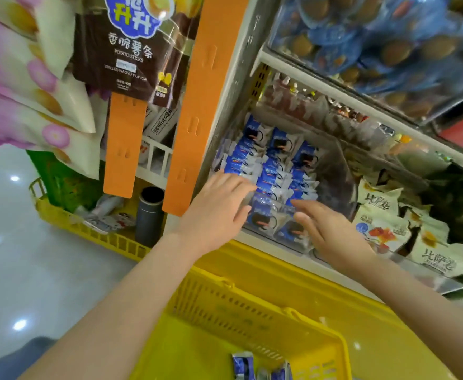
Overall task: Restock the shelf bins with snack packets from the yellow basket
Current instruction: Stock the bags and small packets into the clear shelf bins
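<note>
Setting: shop aisle with a glossy pale floor (19, 270); I look down on a shelf carrying a clear plastic bin (342, 182).
Bin contents: blue-and-white snack packets (274, 171), standing on edge in tight rows; the front ones lie flatter against the bin's front wall.
Left hand (219, 212): fingers (236, 185) straight and spread, resting on the front-left packets, gripping nothing.
Right hand (332, 231): fingers (304, 207) straight and close together, pointing left over the front packets, holding nothing.
Supply: yellow perforated plastic basket (252, 311) under both forearms; a few blue foil packets (242, 366) at its near end, cut by the frame edge.
Key relation: these lie below and back toward me from both hands, between the forearms, long axes pointing roughly away from me. I judge neither hand clearly nearer.
</note>
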Demonstrator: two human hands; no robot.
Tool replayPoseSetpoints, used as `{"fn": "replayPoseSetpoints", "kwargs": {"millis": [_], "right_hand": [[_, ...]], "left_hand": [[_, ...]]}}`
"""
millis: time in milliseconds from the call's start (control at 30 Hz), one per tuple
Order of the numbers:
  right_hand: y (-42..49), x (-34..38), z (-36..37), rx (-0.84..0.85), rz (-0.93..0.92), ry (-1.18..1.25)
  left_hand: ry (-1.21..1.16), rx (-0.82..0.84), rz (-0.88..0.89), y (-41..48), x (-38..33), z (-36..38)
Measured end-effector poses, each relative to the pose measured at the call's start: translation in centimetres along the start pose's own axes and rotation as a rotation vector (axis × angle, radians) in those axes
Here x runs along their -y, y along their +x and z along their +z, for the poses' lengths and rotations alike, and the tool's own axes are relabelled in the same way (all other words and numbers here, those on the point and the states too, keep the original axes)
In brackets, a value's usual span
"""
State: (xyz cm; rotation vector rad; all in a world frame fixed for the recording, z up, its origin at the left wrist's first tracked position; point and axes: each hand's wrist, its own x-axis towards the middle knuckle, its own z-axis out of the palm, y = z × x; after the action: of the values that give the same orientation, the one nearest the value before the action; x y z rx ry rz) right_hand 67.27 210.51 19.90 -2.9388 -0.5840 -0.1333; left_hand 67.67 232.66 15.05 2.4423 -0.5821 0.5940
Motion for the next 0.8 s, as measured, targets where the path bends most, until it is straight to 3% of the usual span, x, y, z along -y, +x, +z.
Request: {"fn": "replayPoseSetpoints", "kwargs": {"millis": [233,433,567,800], "right_hand": [[-5.6,-1.7,1.8,-0.065,-0.078,-0.057],[-10.6,-1.6,4.3,-0.102,-0.128,0.1],[-13.5,-1.9,8.8,-0.044,-0.119,0.169],[-18.0,-4.4,19.4,0.346,0.115,0.273]], "left_hand": [[0.07,0.074,-0.03,-2.3,-1.5,0.2],[0.041,0.082,-0.015,-6.3,-4.4,3.2],[0.014,0.318,-0.039,-9.3,-5.8,7.7],[0.131,0.793,-0.137,-15.5,-3.9,15.7]]}}
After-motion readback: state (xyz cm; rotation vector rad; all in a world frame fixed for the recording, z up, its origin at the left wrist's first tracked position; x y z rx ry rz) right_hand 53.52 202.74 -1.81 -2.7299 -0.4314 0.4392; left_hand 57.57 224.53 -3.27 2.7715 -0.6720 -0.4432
